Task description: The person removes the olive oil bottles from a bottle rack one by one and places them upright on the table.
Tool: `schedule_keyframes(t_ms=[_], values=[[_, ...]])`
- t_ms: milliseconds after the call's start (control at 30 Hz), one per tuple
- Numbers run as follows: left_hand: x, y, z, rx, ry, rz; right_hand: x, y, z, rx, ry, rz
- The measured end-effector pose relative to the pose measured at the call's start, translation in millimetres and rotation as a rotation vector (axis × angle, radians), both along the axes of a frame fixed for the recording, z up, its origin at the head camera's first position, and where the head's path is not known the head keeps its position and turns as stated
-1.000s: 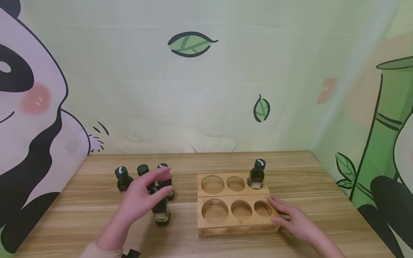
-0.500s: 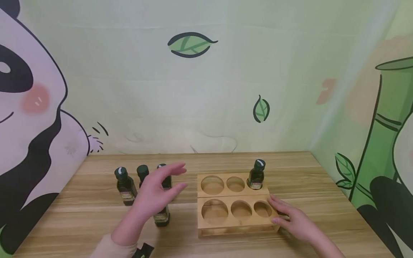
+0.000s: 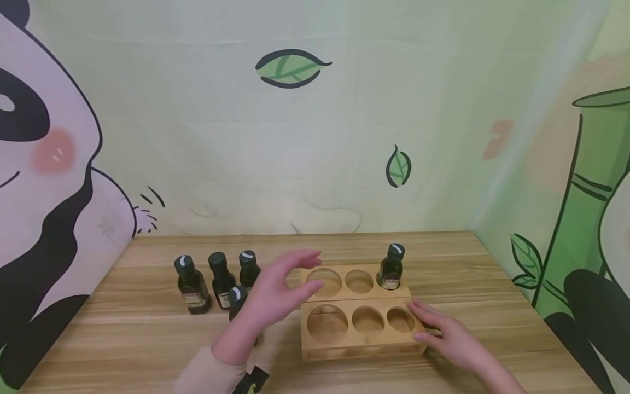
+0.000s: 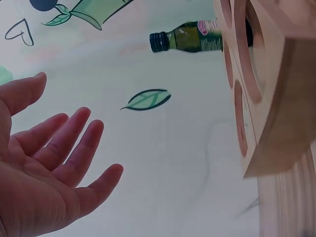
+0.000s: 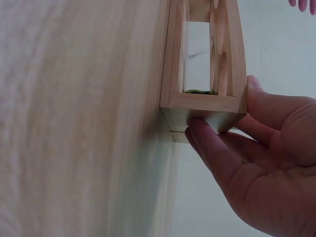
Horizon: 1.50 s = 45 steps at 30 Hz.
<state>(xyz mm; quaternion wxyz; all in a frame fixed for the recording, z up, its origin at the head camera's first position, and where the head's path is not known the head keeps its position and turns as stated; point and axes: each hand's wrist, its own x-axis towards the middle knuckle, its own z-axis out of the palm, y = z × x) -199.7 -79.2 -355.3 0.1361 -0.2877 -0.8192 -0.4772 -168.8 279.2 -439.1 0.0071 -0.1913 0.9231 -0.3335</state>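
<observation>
A two-tier wooden bottle rack [image 3: 339, 338] with round holes stands on the table. One dark green glass bottle [image 3: 391, 268] with a black cap sits upright in its back right hole; the left wrist view shows this bottle's label too. My left hand [image 3: 280, 290] hovers beside the rack's left end, fingers spread and holding nothing. At the right end my right hand [image 3: 450, 334] grips the rack; in the right wrist view the thumb lies at the top edge and the fingers against the end panel [image 5: 202, 118].
Several similar capped bottles stand left of the rack: an outer left one [image 3: 193, 287], a middle one [image 3: 223, 282], a back one [image 3: 249, 269], and a front one [image 3: 237, 300] partly behind my left hand. A printed cloth [image 3: 320, 137] hangs behind the wooden table [image 3: 123, 339].
My left hand has moved right, from over the standing bottles to the rack's left end, uncovering most of them. The right hand and the rack have stayed put.
</observation>
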Motion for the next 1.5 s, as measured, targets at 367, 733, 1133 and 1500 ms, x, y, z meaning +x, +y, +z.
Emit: schedule_keyframes(t_ms=[367, 733, 1133, 1500], values=[[-12.8, 32.7, -4.7, -0.031, -0.060, -0.050, -0.4, 0.3, -0.3, -0.009, -0.006, 0.000], [-29.6, 65.7, -14.6, -0.030, -0.120, -0.071, -1.0, -0.3, 0.6, -0.003, 0.022, 0.011], [-41.0, 100.7, -24.0, -0.060, -0.174, -0.041, 0.0, -2.0, 2.7, -0.013, 0.023, 0.007], [-60.4, 124.9, -39.7, -0.018, -0.208, -0.009, 0.6, 0.1, 1.1, -0.005, 0.038, 0.012]])
